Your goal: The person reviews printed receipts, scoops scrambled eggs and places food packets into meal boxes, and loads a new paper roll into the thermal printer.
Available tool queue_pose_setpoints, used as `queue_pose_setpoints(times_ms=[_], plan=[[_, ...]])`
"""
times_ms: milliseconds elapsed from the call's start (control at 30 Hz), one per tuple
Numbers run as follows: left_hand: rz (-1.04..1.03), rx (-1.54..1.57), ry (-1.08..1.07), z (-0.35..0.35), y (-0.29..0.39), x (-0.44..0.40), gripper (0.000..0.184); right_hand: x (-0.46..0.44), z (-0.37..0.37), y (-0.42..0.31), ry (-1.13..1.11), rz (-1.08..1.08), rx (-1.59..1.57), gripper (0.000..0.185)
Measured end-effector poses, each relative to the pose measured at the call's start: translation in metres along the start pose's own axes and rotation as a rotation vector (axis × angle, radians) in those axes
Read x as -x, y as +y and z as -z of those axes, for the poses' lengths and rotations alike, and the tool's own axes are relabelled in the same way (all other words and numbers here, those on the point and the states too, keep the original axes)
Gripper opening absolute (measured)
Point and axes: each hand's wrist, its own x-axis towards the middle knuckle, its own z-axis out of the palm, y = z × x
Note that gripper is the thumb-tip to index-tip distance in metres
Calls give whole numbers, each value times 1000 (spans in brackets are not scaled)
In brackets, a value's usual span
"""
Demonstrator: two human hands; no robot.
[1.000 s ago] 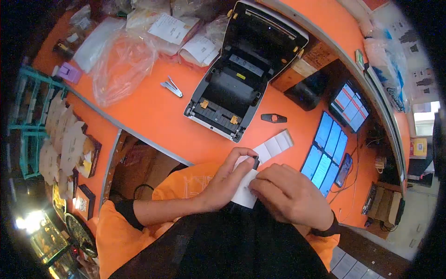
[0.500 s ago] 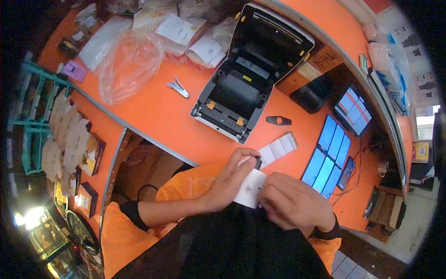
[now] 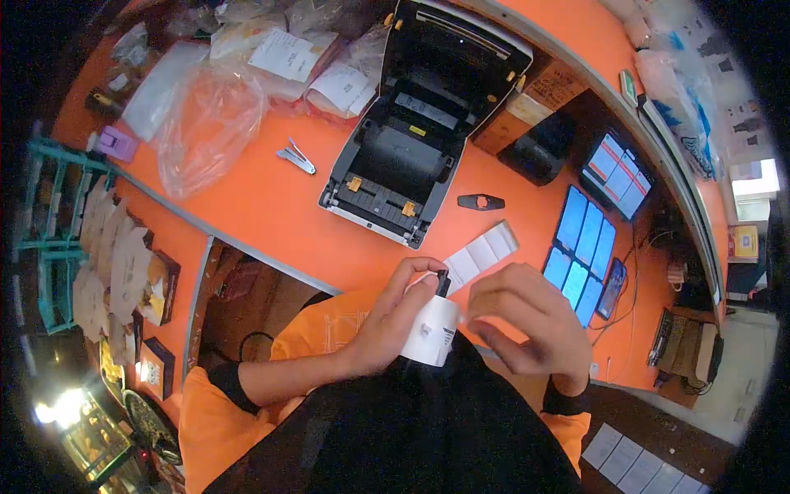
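My left hand point(image 3: 385, 328) is closed around a white label roll point(image 3: 429, 336), held over my lap at the counter's edge. A black spindle end point(image 3: 443, 283) pokes out of the roll beside my left fingers. My right hand point(image 3: 531, 321) hovers just right of the roll, fingers curved and thumb apart, with nothing visible in it. Beyond the roll, a strip of blank white labels point(image 3: 484, 255) lies on the orange counter. Farther back, a label printer point(image 3: 403, 165) stands with its lid raised and its inside showing. A flat black part point(image 3: 480, 202) lies to its right.
A small metal hand tool point(image 3: 296, 156) lies left of the printer, near a clear plastic bag point(image 3: 210, 136). To the right are a tablet point(image 3: 578, 247), a phone point(image 3: 611, 288) and a screen point(image 3: 617, 174). A label strip point(image 3: 638, 465) lies low at the right.
My right hand has drawn away from the roll and its fingers have opened. The roll has turned in my left hand, showing more of its side and some dark print.
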Motion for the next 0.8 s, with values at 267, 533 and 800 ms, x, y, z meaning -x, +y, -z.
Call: queue_pose_setpoints(times_ms=[267,533,800], plan=[[-85,-94,-6,5,-2,-2,25,-3,-7,-6,-15,-6,-118,22],[-40,-22,-12,6,-5,-3,27,7,-20,-2,121,-147,-149,19],[-165,-246,-46,2,-1,1,28,-4,-35,-9,157,-321,-411,28]])
